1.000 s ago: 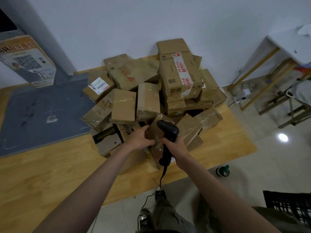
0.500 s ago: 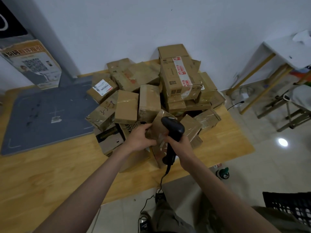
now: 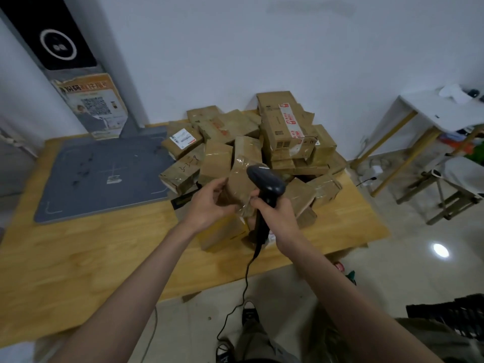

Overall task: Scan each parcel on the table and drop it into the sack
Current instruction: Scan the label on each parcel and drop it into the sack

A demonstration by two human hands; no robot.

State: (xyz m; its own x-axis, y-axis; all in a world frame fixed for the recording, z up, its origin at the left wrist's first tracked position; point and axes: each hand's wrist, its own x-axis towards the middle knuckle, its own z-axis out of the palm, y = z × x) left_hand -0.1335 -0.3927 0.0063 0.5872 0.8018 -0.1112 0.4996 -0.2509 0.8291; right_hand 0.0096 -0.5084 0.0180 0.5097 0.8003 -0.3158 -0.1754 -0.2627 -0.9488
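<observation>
A heap of brown cardboard parcels (image 3: 282,132) covers the far right of the wooden table (image 3: 86,260). My left hand (image 3: 209,203) grips a taped brown parcel (image 3: 239,184), lifted above the heap's near edge. My right hand (image 3: 275,213) holds a black handheld scanner (image 3: 265,183) by its grip, its head right beside the parcel; my right fingertips also touch the parcel's lower corner. The scanner's black cable (image 3: 246,279) hangs down off the table edge. No sack shows clearly.
A grey mat (image 3: 99,176) lies on the table's left half. A grey kiosk with a poster (image 3: 91,106) stands behind it. A white side table (image 3: 434,111) and a stool (image 3: 450,189) stand to the right, and a black crate (image 3: 450,318) sits at lower right.
My left hand has lifted the taped parcel up off the heap and turned it. My right hand rose with the scanner beside it. The view tilted upward.
</observation>
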